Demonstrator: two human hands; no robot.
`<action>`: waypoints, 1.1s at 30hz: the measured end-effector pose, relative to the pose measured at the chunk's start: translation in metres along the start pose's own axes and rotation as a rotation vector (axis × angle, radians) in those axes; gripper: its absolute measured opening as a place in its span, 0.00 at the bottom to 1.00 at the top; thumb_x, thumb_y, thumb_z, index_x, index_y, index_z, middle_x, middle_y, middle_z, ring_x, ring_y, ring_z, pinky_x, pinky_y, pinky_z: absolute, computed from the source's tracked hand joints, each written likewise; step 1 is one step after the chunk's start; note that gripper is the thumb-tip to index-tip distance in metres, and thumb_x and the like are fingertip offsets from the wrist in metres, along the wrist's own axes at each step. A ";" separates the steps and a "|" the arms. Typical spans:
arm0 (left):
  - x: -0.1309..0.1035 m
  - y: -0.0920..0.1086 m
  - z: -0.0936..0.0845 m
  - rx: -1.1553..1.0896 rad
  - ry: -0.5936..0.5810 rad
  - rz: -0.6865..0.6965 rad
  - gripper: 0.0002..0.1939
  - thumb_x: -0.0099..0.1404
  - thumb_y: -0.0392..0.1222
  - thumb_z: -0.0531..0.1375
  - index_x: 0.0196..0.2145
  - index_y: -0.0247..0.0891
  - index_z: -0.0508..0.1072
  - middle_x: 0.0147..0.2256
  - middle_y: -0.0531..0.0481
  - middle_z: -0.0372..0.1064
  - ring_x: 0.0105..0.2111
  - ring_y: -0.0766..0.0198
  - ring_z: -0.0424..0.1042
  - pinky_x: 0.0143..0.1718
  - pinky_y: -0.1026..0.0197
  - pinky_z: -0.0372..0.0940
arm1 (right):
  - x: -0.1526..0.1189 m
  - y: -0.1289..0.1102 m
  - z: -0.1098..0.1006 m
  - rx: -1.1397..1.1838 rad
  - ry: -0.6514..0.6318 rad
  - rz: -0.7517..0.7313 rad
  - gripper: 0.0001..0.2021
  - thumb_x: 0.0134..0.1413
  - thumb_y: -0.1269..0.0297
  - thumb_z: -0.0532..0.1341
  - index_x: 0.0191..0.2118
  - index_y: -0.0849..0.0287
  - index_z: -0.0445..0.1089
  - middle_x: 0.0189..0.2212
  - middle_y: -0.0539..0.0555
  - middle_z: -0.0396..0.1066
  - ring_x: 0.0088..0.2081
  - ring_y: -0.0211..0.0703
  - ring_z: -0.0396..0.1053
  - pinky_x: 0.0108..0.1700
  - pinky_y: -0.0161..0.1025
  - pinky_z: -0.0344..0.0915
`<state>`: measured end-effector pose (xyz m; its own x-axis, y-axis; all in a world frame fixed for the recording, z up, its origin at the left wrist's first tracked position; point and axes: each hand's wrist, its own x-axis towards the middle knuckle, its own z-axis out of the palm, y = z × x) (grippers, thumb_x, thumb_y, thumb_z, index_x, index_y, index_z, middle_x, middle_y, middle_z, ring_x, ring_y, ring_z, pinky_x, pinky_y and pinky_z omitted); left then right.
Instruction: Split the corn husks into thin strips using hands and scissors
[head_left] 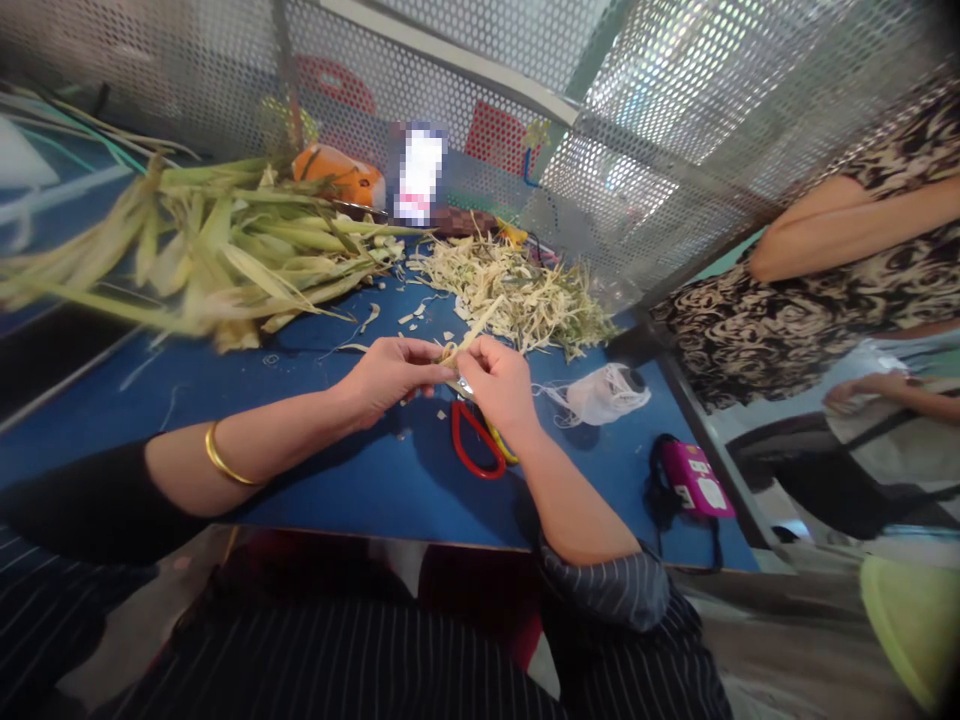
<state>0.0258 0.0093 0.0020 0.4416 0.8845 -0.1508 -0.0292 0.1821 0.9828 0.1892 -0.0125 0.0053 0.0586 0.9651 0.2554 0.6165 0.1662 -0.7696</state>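
Observation:
Both hands meet over the middle of the blue table (300, 470). Between the fingertips of my left hand (394, 378) and my right hand (499, 385) is a pale yellow husk strip (472, 328), its upper end sticking out past my fingers. Each hand is closed in a pinch on it. Scissors with red and yellow handles (480, 472) lie on the table under my right hand, which hides part of them. Just beyond my hands spreads a pile of shredded husk strips (517, 290). A larger heap of whole corn husks (232, 250) lies to the left.
A roll of white thread (604, 393) sits right of my hands, and a pink box with a black strap (697, 480) near the right edge. A blurred phone (418, 175) and an orange package (339, 175) stand behind. A perforated metal screen (480, 60) borders the back. Another person (825, 270) stands at right.

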 end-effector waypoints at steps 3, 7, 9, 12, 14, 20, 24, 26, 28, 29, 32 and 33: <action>0.000 0.001 0.001 0.046 0.037 0.014 0.12 0.54 0.43 0.66 0.34 0.34 0.79 0.19 0.53 0.66 0.18 0.73 0.58 0.17 0.68 0.50 | 0.000 0.001 -0.001 -0.071 0.012 -0.003 0.14 0.53 0.57 0.60 0.22 0.57 0.61 0.15 0.43 0.57 0.20 0.33 0.53 0.25 0.34 0.50; 0.002 0.005 -0.002 -0.088 0.092 -0.062 0.08 0.52 0.41 0.67 0.29 0.34 0.77 0.21 0.54 0.66 0.18 0.74 0.59 0.15 0.68 0.48 | 0.003 0.002 -0.009 -0.090 -0.046 -0.055 0.10 0.53 0.55 0.62 0.32 0.56 0.66 0.17 0.43 0.62 0.20 0.34 0.56 0.27 0.34 0.54; 0.005 0.006 -0.004 -0.148 0.119 -0.082 0.07 0.51 0.40 0.67 0.27 0.34 0.75 0.21 0.55 0.65 0.17 0.75 0.59 0.15 0.69 0.46 | 0.004 0.001 -0.013 -0.098 -0.063 -0.144 0.08 0.55 0.58 0.61 0.37 0.56 0.68 0.22 0.46 0.68 0.24 0.36 0.62 0.30 0.35 0.58; 0.009 0.005 -0.008 -0.157 0.157 -0.066 0.08 0.51 0.40 0.67 0.27 0.35 0.73 0.20 0.55 0.65 0.17 0.75 0.58 0.14 0.68 0.46 | 0.004 -0.001 -0.020 -0.168 -0.084 -0.299 0.07 0.59 0.61 0.57 0.36 0.56 0.71 0.33 0.53 0.74 0.34 0.40 0.69 0.38 0.37 0.62; 0.011 0.004 -0.009 -0.139 0.194 -0.053 0.10 0.50 0.41 0.68 0.26 0.35 0.72 0.20 0.55 0.65 0.17 0.74 0.58 0.14 0.68 0.46 | 0.003 -0.003 -0.024 -0.166 -0.115 -0.327 0.08 0.58 0.61 0.58 0.38 0.55 0.73 0.34 0.53 0.74 0.34 0.40 0.69 0.39 0.38 0.62; 0.011 0.001 -0.009 -0.098 0.235 -0.038 0.12 0.49 0.43 0.69 0.26 0.35 0.71 0.20 0.55 0.65 0.17 0.74 0.59 0.14 0.69 0.46 | 0.004 -0.006 -0.037 0.436 -0.399 -0.056 0.11 0.58 0.59 0.58 0.39 0.56 0.76 0.27 0.51 0.73 0.26 0.37 0.66 0.31 0.37 0.64; 0.011 0.001 -0.010 -0.098 0.230 -0.034 0.12 0.49 0.44 0.69 0.25 0.35 0.71 0.19 0.54 0.66 0.17 0.74 0.59 0.14 0.69 0.46 | 0.003 -0.007 -0.034 0.602 -0.367 -0.023 0.12 0.52 0.59 0.62 0.42 0.56 0.74 0.35 0.54 0.75 0.31 0.40 0.70 0.36 0.41 0.68; 0.011 0.001 -0.011 -0.091 0.228 -0.035 0.12 0.48 0.44 0.69 0.25 0.35 0.72 0.21 0.53 0.68 0.17 0.74 0.59 0.14 0.69 0.47 | 0.002 -0.008 -0.031 0.526 -0.223 -0.070 0.10 0.51 0.58 0.64 0.39 0.56 0.75 0.31 0.52 0.74 0.29 0.40 0.69 0.35 0.42 0.68; 0.011 0.000 -0.010 -0.068 0.224 -0.037 0.11 0.49 0.44 0.69 0.26 0.34 0.74 0.24 0.51 0.71 0.17 0.74 0.59 0.15 0.69 0.47 | 0.002 -0.008 -0.028 0.442 -0.071 -0.119 0.08 0.52 0.57 0.63 0.32 0.55 0.74 0.29 0.52 0.72 0.30 0.40 0.68 0.36 0.42 0.67; 0.011 0.000 -0.010 -0.055 0.220 -0.037 0.11 0.49 0.44 0.68 0.27 0.34 0.75 0.26 0.49 0.73 0.18 0.74 0.59 0.15 0.69 0.48 | 0.002 -0.008 -0.027 0.417 0.003 -0.142 0.08 0.54 0.57 0.62 0.31 0.55 0.73 0.31 0.53 0.72 0.32 0.42 0.68 0.37 0.42 0.67; 0.011 -0.001 -0.008 -0.014 0.209 -0.037 0.10 0.51 0.44 0.67 0.28 0.33 0.77 0.29 0.47 0.74 0.18 0.74 0.60 0.15 0.69 0.49 | 0.004 -0.007 -0.027 0.415 0.144 -0.187 0.10 0.59 0.57 0.56 0.31 0.54 0.70 0.37 0.54 0.71 0.40 0.43 0.69 0.42 0.43 0.66; 0.011 -0.001 -0.008 -0.002 0.209 -0.036 0.10 0.51 0.43 0.67 0.28 0.34 0.77 0.28 0.48 0.74 0.18 0.74 0.60 0.15 0.69 0.49 | 0.004 -0.007 -0.027 0.420 0.137 -0.187 0.11 0.61 0.56 0.54 0.31 0.54 0.69 0.36 0.54 0.70 0.40 0.43 0.68 0.43 0.42 0.65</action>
<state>0.0234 0.0222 -0.0013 0.2468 0.9471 -0.2050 -0.0187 0.2162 0.9762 0.2063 -0.0152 0.0276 0.0975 0.8800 0.4649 0.2578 0.4288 -0.8658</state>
